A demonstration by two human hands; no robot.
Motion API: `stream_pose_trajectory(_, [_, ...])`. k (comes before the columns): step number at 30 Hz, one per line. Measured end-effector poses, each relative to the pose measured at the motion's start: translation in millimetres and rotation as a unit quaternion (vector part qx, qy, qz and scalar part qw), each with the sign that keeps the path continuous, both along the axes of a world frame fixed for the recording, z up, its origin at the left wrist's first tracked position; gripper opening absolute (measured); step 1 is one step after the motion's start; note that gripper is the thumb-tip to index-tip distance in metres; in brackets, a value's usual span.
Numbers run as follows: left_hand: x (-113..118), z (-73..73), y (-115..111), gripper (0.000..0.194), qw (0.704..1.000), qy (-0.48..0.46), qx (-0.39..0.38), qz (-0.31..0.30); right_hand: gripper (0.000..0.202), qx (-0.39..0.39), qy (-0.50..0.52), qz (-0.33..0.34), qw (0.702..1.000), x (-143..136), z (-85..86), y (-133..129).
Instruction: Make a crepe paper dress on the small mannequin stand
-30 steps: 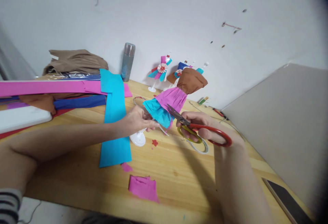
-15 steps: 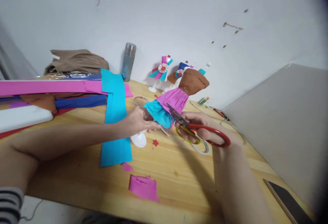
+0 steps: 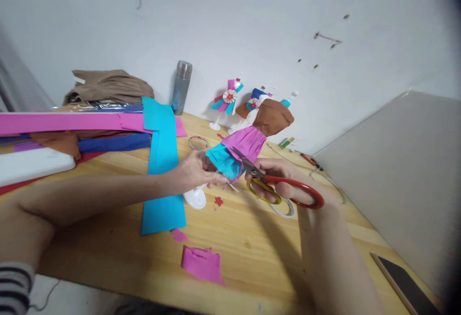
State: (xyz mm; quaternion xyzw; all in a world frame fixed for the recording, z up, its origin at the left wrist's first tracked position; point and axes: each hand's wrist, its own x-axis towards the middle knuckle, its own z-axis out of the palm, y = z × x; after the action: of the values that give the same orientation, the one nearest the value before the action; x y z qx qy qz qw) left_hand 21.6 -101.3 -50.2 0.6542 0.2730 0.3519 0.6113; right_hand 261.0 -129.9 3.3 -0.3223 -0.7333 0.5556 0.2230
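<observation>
In the middle of the head view, my left hand [image 3: 198,168] pinches the lower, turquoise end of a small crepe-paper dress [image 3: 248,141]. The dress has a brown top and pink and turquoise layers, and is tilted toward the upper right. My right hand [image 3: 275,180] has its fingers through the red and yellow handles of a pair of scissors [image 3: 252,166]. The blades lie against the pink layer, pointing up and left. Below my left hand is a white round stand [image 3: 195,198]. A white strip pokes out beneath the dress.
A turquoise paper strip [image 3: 163,185] and pink scraps [image 3: 203,264] lie on the wooden table. At the left are stacked crepe papers [image 3: 72,122] and a white box [image 3: 36,163]. Further back stand a bottle [image 3: 181,87] and small decorated figures [image 3: 229,96]. A phone [image 3: 403,281] rests at right.
The dress has shifted and turned slightly in my left hand, with the pink layer's lower edge hanging differently. The scissors stay at the pink layer, almost unmoved.
</observation>
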Motion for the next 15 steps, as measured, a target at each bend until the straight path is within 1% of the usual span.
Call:
stream_pose_trajectory(5, [-0.2,-3.3,1.6,0.019,1.000,-0.005,0.011,-0.008,0.062,-0.002,0.011,0.001,1.000,0.1,-3.3,0.8])
stream_pose_trajectory(8, [0.2,-2.3,0.5,0.021,1.000,-0.002,0.007,-0.008,0.062,-0.007,0.008,0.005,1.000,1.6,-4.0,1.5])
stream_pose_trajectory(12, [1.5,1.9,-2.3,0.020,1.000,-0.011,-0.017,0.004,0.066,0.004,-0.011,-0.005,1.000,2.3,-0.7,0.3])
stream_pose_trajectory(15, [1.8,3.6,-3.1,0.015,0.999,-0.029,-0.021,-0.006,0.068,-0.003,-0.040,-0.014,0.999,0.8,3.6,-1.9])
